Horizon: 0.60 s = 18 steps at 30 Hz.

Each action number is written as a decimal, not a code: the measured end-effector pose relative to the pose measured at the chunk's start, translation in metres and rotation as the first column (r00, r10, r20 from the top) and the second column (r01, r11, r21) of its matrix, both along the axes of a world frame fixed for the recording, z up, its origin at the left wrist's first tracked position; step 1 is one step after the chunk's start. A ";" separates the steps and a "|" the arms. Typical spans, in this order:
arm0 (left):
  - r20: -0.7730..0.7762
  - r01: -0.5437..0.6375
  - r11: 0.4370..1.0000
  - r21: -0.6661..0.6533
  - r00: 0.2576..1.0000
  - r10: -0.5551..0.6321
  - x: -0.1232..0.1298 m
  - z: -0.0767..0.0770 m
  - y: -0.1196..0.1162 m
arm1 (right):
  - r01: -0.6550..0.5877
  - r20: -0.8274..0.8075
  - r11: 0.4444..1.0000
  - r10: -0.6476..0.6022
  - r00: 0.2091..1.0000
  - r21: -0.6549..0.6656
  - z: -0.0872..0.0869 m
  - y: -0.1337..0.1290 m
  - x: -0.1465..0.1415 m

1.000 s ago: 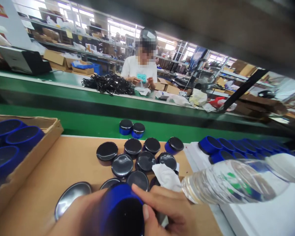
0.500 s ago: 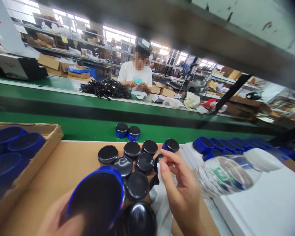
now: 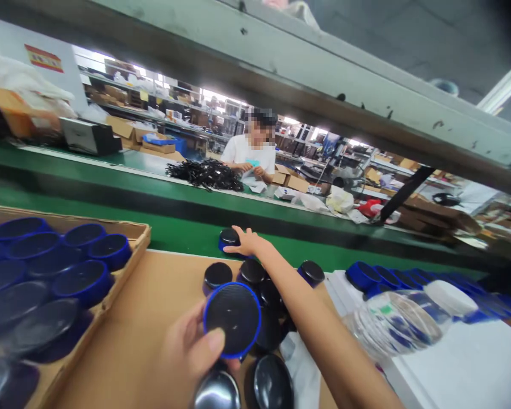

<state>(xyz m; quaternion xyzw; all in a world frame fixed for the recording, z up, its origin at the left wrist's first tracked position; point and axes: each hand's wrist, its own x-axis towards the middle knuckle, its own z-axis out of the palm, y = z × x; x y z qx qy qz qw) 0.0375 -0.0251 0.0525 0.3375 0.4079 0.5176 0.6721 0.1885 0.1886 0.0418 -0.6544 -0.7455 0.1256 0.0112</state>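
Held in my left hand (image 3: 191, 346) is a round blue speaker (image 3: 232, 318) with a black mesh face turned up towards me, my thumb on its near edge. My right hand (image 3: 249, 243) reaches far forward to the green surface. Its thumb and fingers are around another round blue speaker (image 3: 229, 237) with a glossy black top; the palm side is hidden. Beneath my right forearm, several glossy black-topped speakers (image 3: 217, 275) stand on the brown board (image 3: 153, 318), some partly covered. A white cloth (image 3: 302, 363) lies beside them.
At left, a cardboard box (image 3: 147, 236) holds several blue speakers. On the right, a clear plastic bottle (image 3: 400, 324) lies by a white box (image 3: 472, 363), with more blue speakers (image 3: 361, 276) behind. Across the green bench (image 3: 174, 238), a person (image 3: 251, 150) works beside a black heap (image 3: 206, 173).
My right hand has moved forward from above the cloth to the back speakers. My left hand has brought its speaker right and farther from me. The view has shifted.
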 end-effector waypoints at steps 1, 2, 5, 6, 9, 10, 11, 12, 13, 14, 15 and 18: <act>-0.002 0.014 1.000 0.014 1.000 -0.014 -0.001 -0.004 0.001 | -0.027 0.025 1.000 0.027 0.999 0.006 -0.004 0.003 0.000; -0.002 0.031 0.999 0.030 1.000 -0.031 -0.002 -0.008 0.002 | -0.056 0.042 0.998 0.055 0.998 0.018 -0.006 0.004 0.000; 0.004 0.088 0.993 0.082 0.996 -0.089 -0.003 -0.016 0.003 | -0.150 0.053 0.986 0.146 0.988 0.075 0.000 0.004 -0.005; 0.009 0.104 0.990 0.092 0.994 -0.105 -0.003 -0.018 0.002 | -0.186 0.045 0.978 0.182 0.982 0.098 0.005 0.004 -0.009; 0.023 0.132 0.986 0.103 0.991 -0.135 -0.001 -0.021 0.001 | -0.322 0.017 0.931 0.324 0.946 0.173 0.025 -0.003 -0.034; 0.026 0.136 0.985 0.105 0.990 -0.140 -0.001 -0.022 0.001 | -0.380 0.012 0.905 0.385 0.923 0.193 0.031 -0.007 -0.045; 0.029 0.138 0.985 0.105 0.989 -0.142 0.000 -0.023 0.000 | -0.445 0.008 0.873 0.452 0.892 0.201 0.036 -0.012 -0.057; 0.035 0.140 0.984 0.106 0.989 -0.144 0.000 -0.024 0.000 | -0.512 0.005 0.836 0.521 0.853 0.198 0.038 -0.019 -0.068; 0.044 0.142 0.984 0.106 0.988 -0.147 0.001 -0.025 0.000 | -0.578 -0.001 0.795 0.588 0.809 0.181 0.039 -0.027 -0.079; 0.056 0.142 0.984 0.104 0.987 -0.148 0.001 -0.026 -0.001 | -0.641 -0.015 0.751 0.651 0.759 0.155 0.036 -0.036 -0.089; 0.070 0.138 0.985 0.099 0.987 -0.145 0.001 -0.027 -0.002 | -0.700 -0.037 0.704 0.707 0.706 0.120 0.032 -0.045 -0.097; 0.120 0.086 0.994 0.071 0.988 -0.094 0.001 -0.029 -0.008 | -0.815 -0.146 0.579 0.808 0.571 0.014 0.015 -0.068 -0.109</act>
